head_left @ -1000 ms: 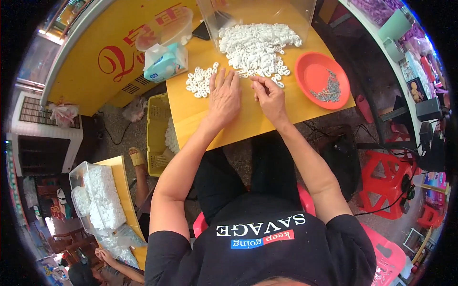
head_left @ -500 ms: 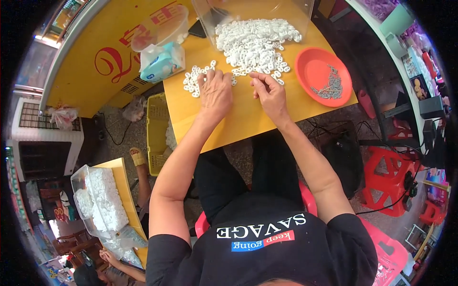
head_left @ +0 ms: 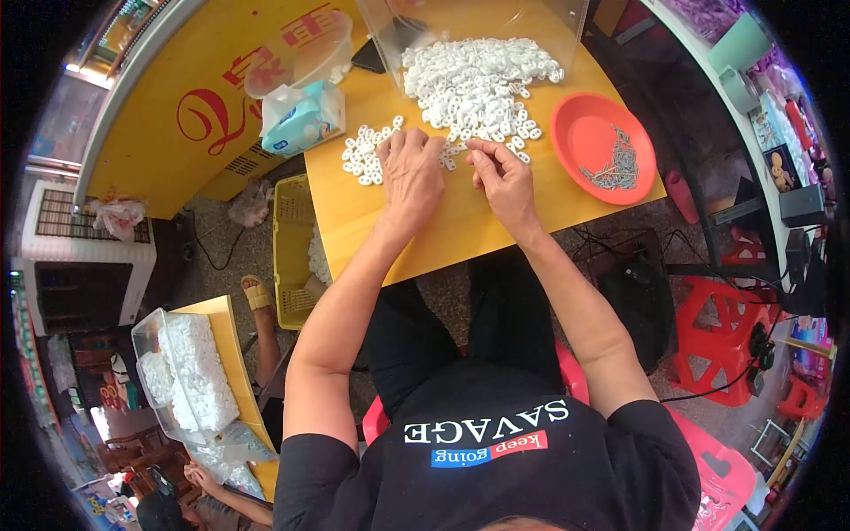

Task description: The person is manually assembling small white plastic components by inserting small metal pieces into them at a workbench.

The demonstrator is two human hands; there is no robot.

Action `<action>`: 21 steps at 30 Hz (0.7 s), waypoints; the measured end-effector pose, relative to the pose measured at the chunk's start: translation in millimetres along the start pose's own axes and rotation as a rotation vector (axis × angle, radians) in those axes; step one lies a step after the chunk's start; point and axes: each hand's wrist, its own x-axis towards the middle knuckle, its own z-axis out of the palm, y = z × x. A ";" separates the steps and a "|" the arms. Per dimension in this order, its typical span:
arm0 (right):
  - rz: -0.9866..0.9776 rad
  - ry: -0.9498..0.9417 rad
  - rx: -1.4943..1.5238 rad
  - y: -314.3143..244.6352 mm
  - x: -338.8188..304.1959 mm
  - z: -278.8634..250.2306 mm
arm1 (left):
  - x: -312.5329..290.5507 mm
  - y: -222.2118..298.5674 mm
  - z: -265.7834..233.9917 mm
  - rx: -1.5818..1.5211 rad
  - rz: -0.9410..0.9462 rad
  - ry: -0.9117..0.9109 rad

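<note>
My left hand is over the yellow table with its fingers bent down and drawn together; the back of the hand hides the fingertips. To its left lies a small group of white oval plastic pieces with holes. My right hand is closed in a pinch of thumb and forefinger, close to the left fingertips; what it pinches is too small to make out. Just beyond both hands spreads a big heap of the same white pieces. A few loose ones lie between the hands.
An orange-red plate holding thin metal pins sits at the right. A clear bin stands behind the heap. A tissue pack is at the left edge. At the lower left, another person's hands are near a clear box.
My left hand has shifted right, toward the right hand, and away from the small group of pieces. The right hand stays nearly in place, still pinched.
</note>
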 end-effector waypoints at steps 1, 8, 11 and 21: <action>0.002 -0.009 0.002 -1.2 -0.2 0.1 | 1.4 -3.2 0.5 -0.006 -0.007 0.045; -0.018 -0.007 0.014 2.6 0.2 0.3 | 37.0 -13.8 14.8 -0.027 -0.128 0.118; -0.026 -0.004 -0.014 3.3 0.5 2.5 | 38.2 -21.1 18.9 0.046 -0.072 0.066; -0.060 -0.025 -0.050 -0.7 0.9 1.3 | 16.8 -46.9 4.6 0.030 -0.043 0.095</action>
